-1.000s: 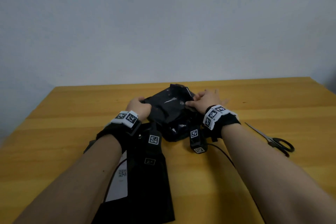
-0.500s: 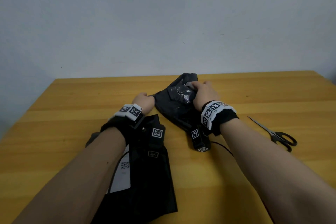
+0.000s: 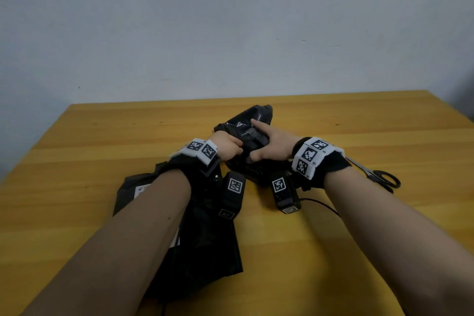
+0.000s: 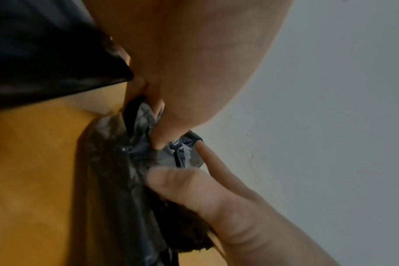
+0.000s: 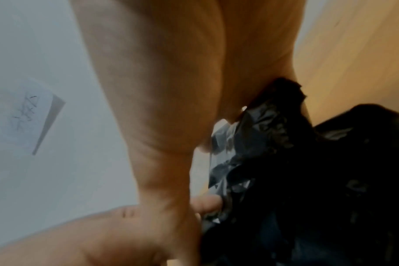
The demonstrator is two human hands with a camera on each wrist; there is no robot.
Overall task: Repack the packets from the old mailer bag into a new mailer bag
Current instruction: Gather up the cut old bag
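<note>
A bulging, crumpled black mailer bag [image 3: 257,114] sits mid-table between both hands. My left hand [image 3: 228,147] pinches its left edge; in the left wrist view the fingertips [image 4: 157,142] bite into the plastic [image 4: 116,180]. My right hand [image 3: 268,146] holds the bag's right side, thumb low and index finger stretched over the top. A grey shiny packet [image 4: 185,154] shows inside the bag's mouth, next to the right hand [image 4: 194,189]. A second black mailer bag [image 3: 210,233], flat with a white label, lies under my left forearm. The right wrist view shows palm [image 5: 159,90] against black plastic [image 5: 285,180].
Black-handled scissors [image 3: 382,178] lie on the wooden table [image 3: 102,136] just right of my right wrist. A thin black cable [image 3: 323,204] trails under the right forearm. A plain wall stands behind the table's far edge.
My left hand has slid right, closer to the right hand. The right hand has shifted from the top of the bag to its near side, and the bag is more bunched up.
</note>
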